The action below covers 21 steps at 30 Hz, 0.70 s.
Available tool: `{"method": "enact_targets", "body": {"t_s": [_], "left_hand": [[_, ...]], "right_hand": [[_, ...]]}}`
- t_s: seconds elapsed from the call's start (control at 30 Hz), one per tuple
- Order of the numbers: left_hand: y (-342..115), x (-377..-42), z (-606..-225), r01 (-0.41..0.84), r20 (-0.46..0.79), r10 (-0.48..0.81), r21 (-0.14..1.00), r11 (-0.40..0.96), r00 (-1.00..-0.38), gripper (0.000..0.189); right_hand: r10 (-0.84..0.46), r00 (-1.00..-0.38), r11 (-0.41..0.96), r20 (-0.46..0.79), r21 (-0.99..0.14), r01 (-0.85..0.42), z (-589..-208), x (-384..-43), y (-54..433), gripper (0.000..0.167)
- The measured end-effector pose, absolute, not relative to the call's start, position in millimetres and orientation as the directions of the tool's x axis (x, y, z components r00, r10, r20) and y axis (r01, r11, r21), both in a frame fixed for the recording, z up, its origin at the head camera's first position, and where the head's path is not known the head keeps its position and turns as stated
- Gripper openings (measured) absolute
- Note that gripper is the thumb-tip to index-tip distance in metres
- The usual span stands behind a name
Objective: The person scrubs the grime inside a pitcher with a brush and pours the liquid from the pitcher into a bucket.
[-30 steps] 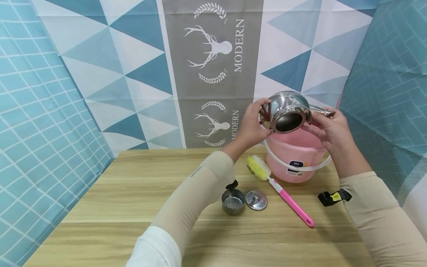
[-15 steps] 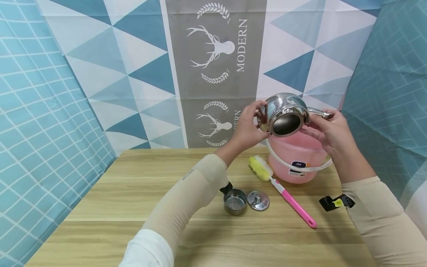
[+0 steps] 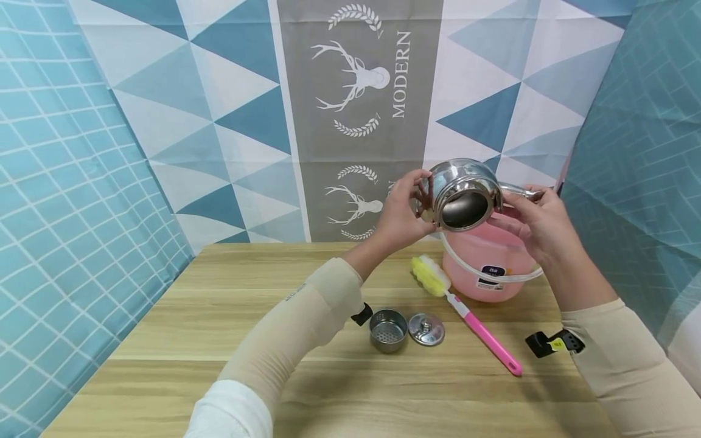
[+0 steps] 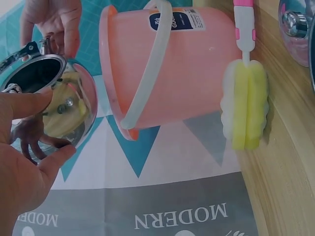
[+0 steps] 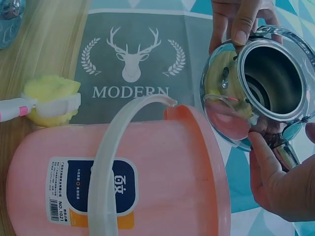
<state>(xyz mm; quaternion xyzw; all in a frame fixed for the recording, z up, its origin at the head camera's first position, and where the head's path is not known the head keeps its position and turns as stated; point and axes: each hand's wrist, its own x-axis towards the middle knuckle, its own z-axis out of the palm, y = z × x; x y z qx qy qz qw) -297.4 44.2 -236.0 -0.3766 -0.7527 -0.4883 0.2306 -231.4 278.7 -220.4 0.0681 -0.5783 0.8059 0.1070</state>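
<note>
A shiny stainless steel teapot (image 3: 462, 171) is held in the air in front of and over the pink bucket (image 3: 471, 283), tipped on its side with its dark round mouth facing me and downward. My left hand (image 3: 402, 213) grips the rounded body from the left; thumb and fingers spread around it in the left wrist view. On the other side my right hand (image 3: 539, 228) pinches the narrow spout (image 5: 285, 156). Below on the table stand the perforated strainer basket (image 3: 388, 331) and, beside it, the small metal lid (image 3: 426, 329).
A pink-handled brush (image 3: 429, 277) with a yellow and white sponge head lies in front of the bucket, whose white handle (image 3: 465, 265) hangs down its front. The wooden table (image 3: 219, 304) meets patterned cloth (image 3: 246, 182) behind and blue tile-print cloth (image 3: 55, 213) at the left.
The teapot has come down slightly with both hands, and its mouth now shows a little more of the inside. The view has shifted slightly. Both grips look the same.
</note>
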Motion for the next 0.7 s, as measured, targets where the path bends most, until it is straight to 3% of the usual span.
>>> {"method": "enact_targets", "body": {"t_s": [0.27,0.43,0.7], "left_hand": [[30.8,-288.8,-238.5,0.751,0.675,0.333,0.618,0.233,-0.659,0.086],[21.2,-284.4,-242.7,0.724,0.642,0.34,0.643,0.25,-0.687,0.088],[8.4,-279.4,-252.7,0.697,0.628,0.317,0.687,0.203,-0.711,0.089]], "right_hand": [[0.014,-0.963,-0.255,0.27,-0.93,-0.265,-225.1,-231.3,271.2,0.039],[-0.066,-0.943,-0.273,0.326,-0.915,-0.297,-229.7,-232.5,264.9,0.029],[-0.099,-0.951,-0.183,0.293,-0.945,-0.272,-234.6,-231.9,253.3,0.038]]}}
